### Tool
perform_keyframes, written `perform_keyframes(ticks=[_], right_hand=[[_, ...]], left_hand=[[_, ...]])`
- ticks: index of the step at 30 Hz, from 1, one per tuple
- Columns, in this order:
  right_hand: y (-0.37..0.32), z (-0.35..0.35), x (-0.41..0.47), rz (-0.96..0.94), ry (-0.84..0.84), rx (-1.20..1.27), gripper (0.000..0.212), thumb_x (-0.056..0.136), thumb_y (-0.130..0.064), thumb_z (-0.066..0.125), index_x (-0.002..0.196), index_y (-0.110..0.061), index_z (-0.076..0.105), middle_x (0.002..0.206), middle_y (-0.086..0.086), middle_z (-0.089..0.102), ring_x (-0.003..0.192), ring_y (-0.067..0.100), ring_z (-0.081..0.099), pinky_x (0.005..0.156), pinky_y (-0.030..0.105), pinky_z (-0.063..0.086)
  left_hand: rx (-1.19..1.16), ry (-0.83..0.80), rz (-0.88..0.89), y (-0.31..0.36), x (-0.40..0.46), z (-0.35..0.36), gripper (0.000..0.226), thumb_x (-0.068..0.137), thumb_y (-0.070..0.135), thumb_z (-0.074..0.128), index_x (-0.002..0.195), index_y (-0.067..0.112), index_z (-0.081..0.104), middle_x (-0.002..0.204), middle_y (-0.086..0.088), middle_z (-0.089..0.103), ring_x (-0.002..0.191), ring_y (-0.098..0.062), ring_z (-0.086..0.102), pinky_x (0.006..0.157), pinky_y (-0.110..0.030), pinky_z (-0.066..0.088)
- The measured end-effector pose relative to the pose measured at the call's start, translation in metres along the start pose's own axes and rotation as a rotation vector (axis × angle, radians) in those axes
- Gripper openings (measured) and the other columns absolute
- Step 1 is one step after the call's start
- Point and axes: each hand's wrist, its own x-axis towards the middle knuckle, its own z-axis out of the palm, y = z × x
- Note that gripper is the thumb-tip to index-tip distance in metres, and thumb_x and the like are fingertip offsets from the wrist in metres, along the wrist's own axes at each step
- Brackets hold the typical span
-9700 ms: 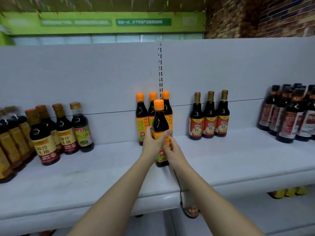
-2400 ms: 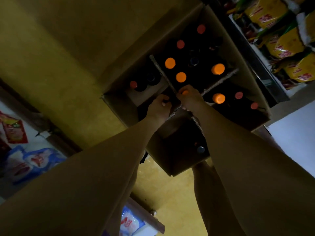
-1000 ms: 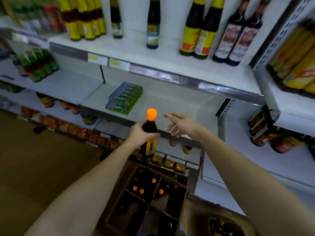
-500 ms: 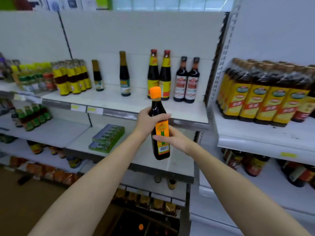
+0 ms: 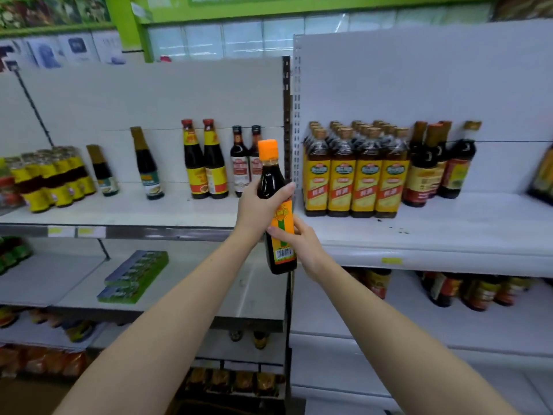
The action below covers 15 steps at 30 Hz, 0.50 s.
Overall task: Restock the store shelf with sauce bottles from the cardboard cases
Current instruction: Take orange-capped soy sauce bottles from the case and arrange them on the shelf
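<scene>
The sauce bottle (image 5: 274, 205) stands upright in mid-air at the centre of the view, its orange cap (image 5: 268, 149) at twelve o'clock and its base at six, in front of the upright post between two shelf bays. The left hand (image 5: 258, 206) wraps the dark shoulder of the bottle from nine o'clock, fingers curled tight round the glass. The right hand (image 5: 300, 241) grips lower down from four o'clock, thumb pressed across the orange label. The white shelf (image 5: 434, 232) at three o'clock carries a block of yellow-labelled bottles (image 5: 356, 187); at ten o'clock stand two red-capped bottles (image 5: 205, 166).
</scene>
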Motion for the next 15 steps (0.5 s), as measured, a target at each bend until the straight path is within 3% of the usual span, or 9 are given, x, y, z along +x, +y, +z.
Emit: perform_keyframes(ticks=[4, 9, 15], right_hand=[[-0.018, -0.026, -0.025, -0.07, 0.123, 0.041, 0.033, 0.095, -0.044, 0.068, 0.124, -0.028, 0.064, 0.12, 0.002, 0.073, 0.111, 0.023, 0.07, 0.103, 0.047, 0.053], [-0.043, -0.04, -0.073, -0.07, 0.214, -0.001, 0.054, 0.095, -0.062, 0.055, 0.133, -0.025, 0.061, 0.131, 0.0, 0.069, 0.12, 0.018, 0.066, 0.108, 0.041, 0.049], [-0.06, -0.067, -0.128, -0.007, 0.321, 0.084, 0.087, 0.076, -0.084, 0.057, 0.137, -0.022, 0.062, 0.129, 0.011, 0.07, 0.12, 0.032, 0.066, 0.11, 0.053, 0.047]], left_hand=[[-0.099, -0.085, 0.014, 0.03, -0.004, 0.033, 0.028, 0.085, 0.04, 0.079, 0.097, 0.017, 0.071, 0.092, -0.002, 0.075, 0.087, -0.017, 0.073, 0.078, -0.038, 0.06], [-0.109, -0.243, 0.076, 0.058, -0.021, 0.065, 0.023, 0.086, 0.042, 0.078, 0.094, 0.022, 0.071, 0.087, 0.008, 0.073, 0.083, -0.003, 0.069, 0.071, -0.022, 0.052], [-0.362, -0.357, -0.071, 0.079, -0.047, 0.098, 0.031, 0.085, 0.045, 0.078, 0.1, 0.019, 0.072, 0.099, -0.002, 0.077, 0.095, -0.021, 0.074, 0.088, -0.045, 0.059]])
